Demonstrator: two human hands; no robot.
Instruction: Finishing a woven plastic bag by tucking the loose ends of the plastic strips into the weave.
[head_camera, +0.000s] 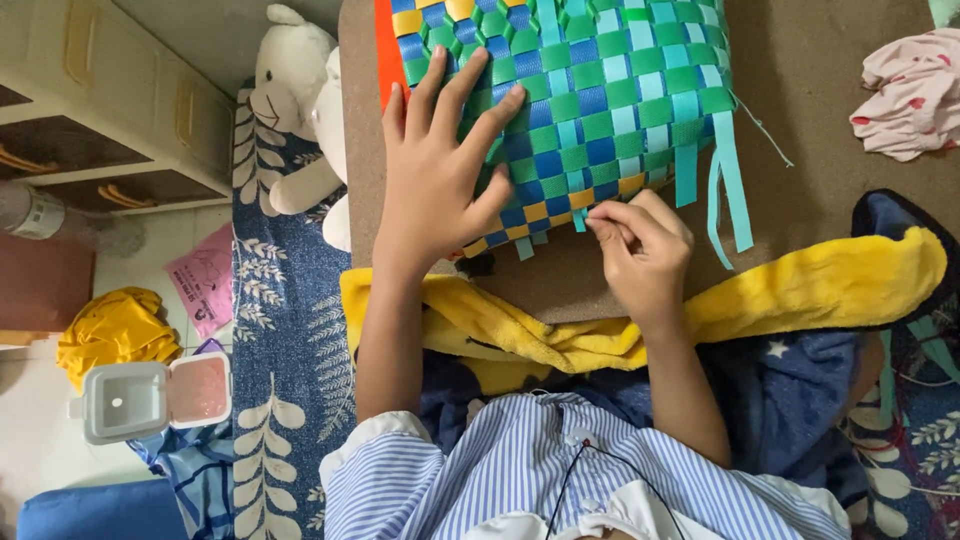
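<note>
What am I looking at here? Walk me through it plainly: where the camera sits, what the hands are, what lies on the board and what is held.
There is one picture, taken by a camera worn on a person's head, looking down at their own two bare hands. The left hand lies flat with fingers spread on a woven panel of green, blue, yellow and pale turquoise plastic strips. The right hand pinches a loose strip end at the panel's near edge. The panel rests on a brown board, which sits over a yellow fleece blanket. Off to the side are a white plush toy, an open small white box and a crumpled pink cloth.
</note>
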